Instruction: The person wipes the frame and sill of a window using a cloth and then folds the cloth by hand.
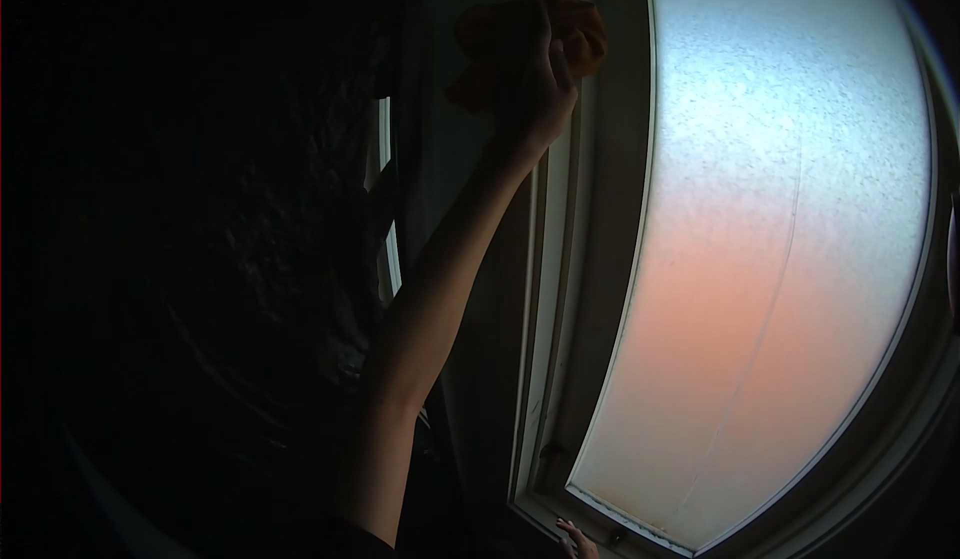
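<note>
My left hand [548,94] is raised at the end of an outstretched arm, its fingers closed on a crumpled orange-brown cloth [580,34]. The cloth lies against the upper part of the pale window frame [545,359], though in the dark I cannot tell how firmly it touches. At the bottom edge of the view shows part of my right hand [577,539], with fingers apart and nothing visible in them. It is beside the lower corner of the frame; whether it rests on it is unclear.
A bright frosted window pane [770,259], with an orange glow in its lower half, fills the right side. Dark, wrinkled, sheet-like material [290,229] hangs on the left. A narrow strip of light [386,159] shows beside it. Much of the left is too dark to make out.
</note>
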`<state>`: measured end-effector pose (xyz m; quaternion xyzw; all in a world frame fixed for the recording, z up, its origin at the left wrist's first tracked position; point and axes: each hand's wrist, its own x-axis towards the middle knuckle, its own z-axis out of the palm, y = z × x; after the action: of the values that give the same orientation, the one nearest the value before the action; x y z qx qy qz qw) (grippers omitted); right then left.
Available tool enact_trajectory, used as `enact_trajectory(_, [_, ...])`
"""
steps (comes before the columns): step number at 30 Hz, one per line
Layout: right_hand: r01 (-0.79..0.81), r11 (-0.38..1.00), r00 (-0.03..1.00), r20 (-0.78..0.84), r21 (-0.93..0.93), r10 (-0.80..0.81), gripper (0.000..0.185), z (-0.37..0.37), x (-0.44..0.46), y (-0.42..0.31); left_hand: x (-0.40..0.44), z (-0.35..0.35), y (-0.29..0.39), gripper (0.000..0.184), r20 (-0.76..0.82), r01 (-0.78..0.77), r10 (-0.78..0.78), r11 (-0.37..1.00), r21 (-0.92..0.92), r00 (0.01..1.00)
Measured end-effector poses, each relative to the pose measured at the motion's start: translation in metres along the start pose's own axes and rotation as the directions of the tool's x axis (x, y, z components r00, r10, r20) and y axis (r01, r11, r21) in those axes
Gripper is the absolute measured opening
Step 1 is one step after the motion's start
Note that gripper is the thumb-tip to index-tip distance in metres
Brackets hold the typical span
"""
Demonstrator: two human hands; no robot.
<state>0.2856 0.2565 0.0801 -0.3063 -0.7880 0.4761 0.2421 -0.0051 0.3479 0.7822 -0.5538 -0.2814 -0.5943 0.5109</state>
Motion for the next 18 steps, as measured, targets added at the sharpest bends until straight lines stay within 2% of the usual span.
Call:
enact_trajectory(1, [0.077,0.996,0.995,-0.056,-0.054,-0.080,0.040,0.002,0.001,0.015,-0.003,-0.003,-0.002,0.052,0.009,0.007,-0.007,1.000,0.001,1.000])
enact_trajectory(2, [0.151,0.983,0.981,-0.108,-0.108,-0.163,0.040,0.005,0.004,0.026,-0.005,-0.007,-0.009,0.053,0.035,-0.112,0.112,0.994,-0.006,0.993])
enact_trajectory(3, [0.143,0.985,0.983,-0.103,-0.097,-0.153,0.040,0.006,0.009,0.034,-0.008,-0.008,-0.014,0.054,0.061,-0.228,0.228,0.974,-0.018,0.972])
enact_trajectory(4, [0.168,0.984,0.977,-0.120,-0.063,-0.174,0.043,0.007,0.014,0.040,-0.013,-0.007,-0.015,0.054,0.077,-0.221,0.222,0.975,-0.020,0.972])
enact_trajectory(6, [0.162,0.987,0.978,-0.127,-0.020,-0.163,0.046,0.005,0.007,0.015,-0.032,-0.004,-0.012,0.051,-0.020,-0.043,0.042,0.998,-0.051,0.999])
enact_trajectory(7, [0.149,0.980,0.983,-0.090,-0.134,-0.162,0.047,-0.006,0.009,-0.030,-0.042,-0.009,-0.006,0.051,-0.001,-0.016,0.016,0.998,-0.054,1.000])
enact_trajectory(8, [0.138,0.958,0.986,-0.051,-0.250,-0.156,0.049,-0.016,0.009,-0.059,-0.047,-0.018,0.005,0.053,-0.013,-0.100,0.100,0.993,-0.056,0.995])
enact_trajectory(9, [0.169,0.943,0.982,-0.038,-0.286,-0.188,0.047,-0.016,0.011,-0.057,-0.053,-0.024,0.013,0.055,-0.024,-0.182,0.180,0.981,-0.063,0.983])
enact_trajectory(10, [0.194,0.928,0.977,-0.024,-0.317,-0.212,0.046,-0.012,0.015,-0.047,-0.059,-0.026,0.013,0.055,-0.005,-0.145,0.145,0.986,-0.077,0.989])
enact_trajectory(12, [0.213,0.900,0.975,0.018,-0.379,-0.223,0.050,-0.005,0.019,-0.047,-0.077,-0.024,0.004,0.046,-0.197,-0.139,0.141,0.990,0.025,0.970])
enact_trajectory(13, [0.203,0.894,0.977,0.027,-0.400,-0.210,0.051,0.000,0.019,-0.043,-0.092,-0.024,0.000,0.046,-0.171,-0.102,0.103,0.995,0.015,0.980])
enact_trajectory(15, [0.182,0.889,0.982,0.040,-0.419,-0.183,0.051,0.009,0.016,-0.028,-0.115,-0.027,-0.008,0.050,0.127,-0.139,0.117,0.975,0.176,0.985])
enact_trajectory(16, [0.241,0.873,0.967,0.028,-0.424,-0.253,0.052,0.011,0.016,-0.021,-0.111,-0.039,-0.004,0.050,0.130,-0.124,0.102,0.977,0.172,0.986])
enact_trajectory(17, [0.305,0.850,0.944,0.017,-0.429,-0.330,0.052,0.012,0.017,-0.015,-0.100,-0.052,-0.001,0.051,0.186,-0.176,0.167,0.984,0.030,0.968])
enact_trajectory(18, [0.301,0.851,0.946,0.021,-0.431,-0.324,0.052,0.012,0.015,-0.013,-0.096,-0.060,0.000,0.051,0.231,-0.217,0.238,0.970,-0.113,0.943])
